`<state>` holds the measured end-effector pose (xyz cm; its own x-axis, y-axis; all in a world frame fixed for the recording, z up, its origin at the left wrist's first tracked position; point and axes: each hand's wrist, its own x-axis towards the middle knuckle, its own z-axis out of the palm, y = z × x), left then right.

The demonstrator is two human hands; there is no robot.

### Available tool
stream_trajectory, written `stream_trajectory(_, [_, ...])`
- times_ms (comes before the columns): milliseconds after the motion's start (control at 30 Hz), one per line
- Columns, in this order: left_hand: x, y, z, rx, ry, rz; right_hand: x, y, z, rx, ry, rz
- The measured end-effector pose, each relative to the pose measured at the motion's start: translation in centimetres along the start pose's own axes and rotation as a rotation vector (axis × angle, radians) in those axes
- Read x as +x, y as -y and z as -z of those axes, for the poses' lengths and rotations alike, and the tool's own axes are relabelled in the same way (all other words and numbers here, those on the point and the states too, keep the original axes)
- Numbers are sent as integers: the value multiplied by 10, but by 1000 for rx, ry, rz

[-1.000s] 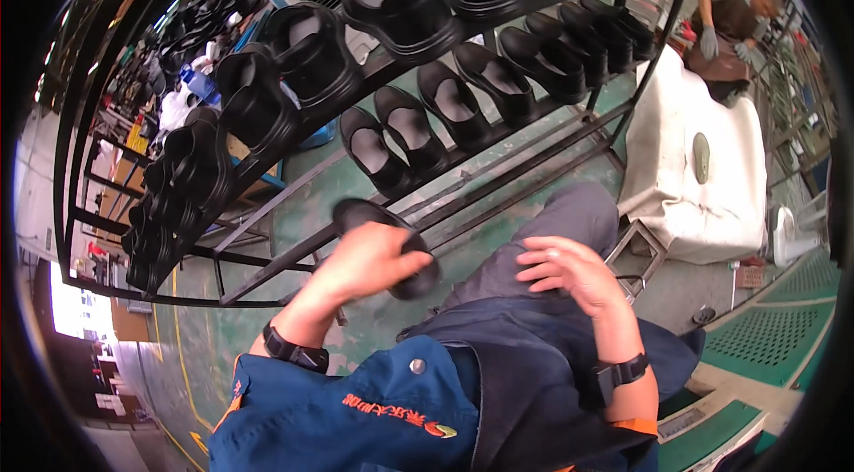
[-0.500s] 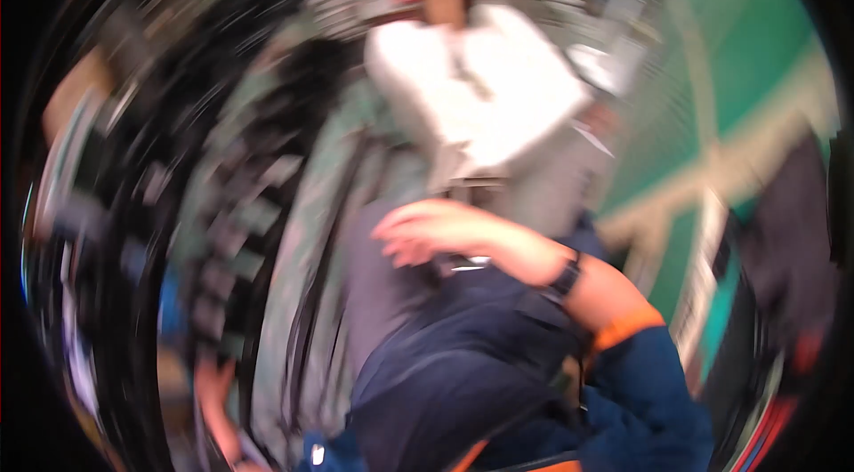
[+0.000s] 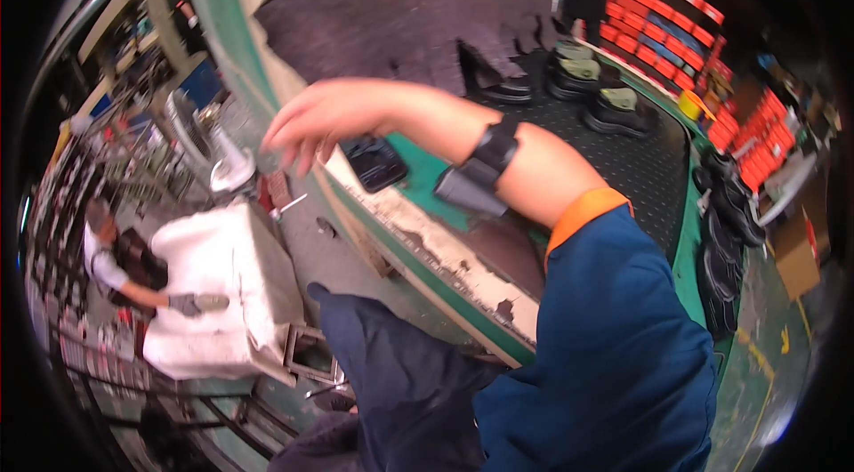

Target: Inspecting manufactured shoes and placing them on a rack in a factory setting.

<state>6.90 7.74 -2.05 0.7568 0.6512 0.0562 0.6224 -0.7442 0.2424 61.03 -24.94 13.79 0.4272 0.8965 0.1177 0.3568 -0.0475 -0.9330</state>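
Extending the right hand [image 3: 329, 116] over the edge of the counter [image 3: 445, 257].
Keeping its fingers [image 3: 289, 136] loosely bent around nothing, blurring slightly near a black rectangular object [image 3: 374, 163]; turning away from the black shoe under the left hand 1 second ago, now leaving that hand out of view and its grip impossible to tell; bringing into view black shoes [image 3: 620, 121] standing farther along the counter on a dark studded mat [image 3: 640, 178].
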Motion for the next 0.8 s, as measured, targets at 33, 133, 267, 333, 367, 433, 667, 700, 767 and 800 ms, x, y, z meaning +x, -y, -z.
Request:
stream_trajectory(33, [10, -10, 0, -5, 48, -23, -32, -9, 42, -108, -255, -45])
stream_trajectory(133, [29, -37, -2, 22, 185, 12, -168, -25, 146, -891, -987, -323])
stream_trajectory(267, [48, -59, -6, -14, 280, -28, -350, -52, 169, -1403, -1025, -1263])
stream_trajectory(333, [58, -66, -8, -13, 281, -97, -404, -64, 154, -1371, -908, -1326])
stream_trajectory(367, [62, -68, -7, -14, 308, -100, -421, -65, 150, -1429, -1006, -1208])
stream_trajectory(433, [70, -73, -6, -23, 327, -125, -438, -65, 138, -1470, -1019, -1036])
stream_trajectory(667, [84, -75, -2, -21, 406, -167, -427, -30, 80, -1189, -1000, -1356])
stream_trajectory(700, [80, -69, -4, -39, 376, -221, -422, -25, 69, -1274, -1055, -1450])
stream_trajectory(767, [69, -53, -8, -104, 344, -272, -413, -22, 31, -1443, -899, -1518])
stream_trajectory(800, [65, -44, -12, -109, 345, -275, -411, -22, 10, -1647, -842, -1464])
